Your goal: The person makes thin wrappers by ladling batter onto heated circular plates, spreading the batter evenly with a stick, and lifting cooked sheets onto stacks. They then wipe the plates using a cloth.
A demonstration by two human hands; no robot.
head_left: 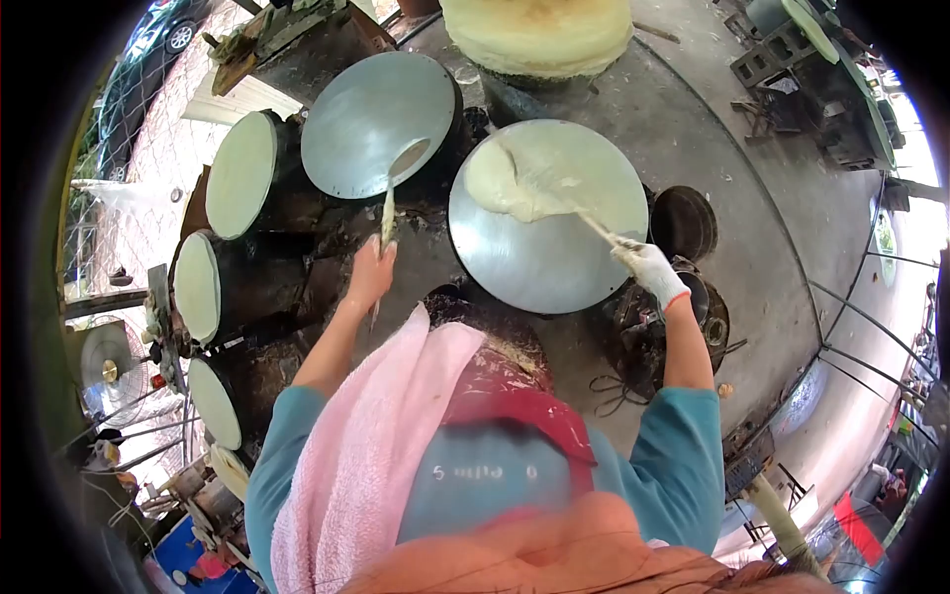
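My left hand (371,272), bare, is closed round the batter-smeared handle of a ladle (388,213). Its rounded end is over the left round griddle (346,119), whose surface is grey and shiny. My right hand (651,271), in a white glove with an orange cuff, grips the stick handle of a batter spreader (598,228) that reaches over the middle griddle (524,272). Pale wet batter (534,183) covers that griddle's far half in an uneven layer. The spreader's head is hard to make out in the batter.
Several round griddles with pale sheets, one being a near-left griddle (242,176), line my left side. A stack of pale flat sheets (539,35) stands ahead on a drum. Dark pots (683,223) sit right of the middle griddle. A hose (782,213) curves across the floor.
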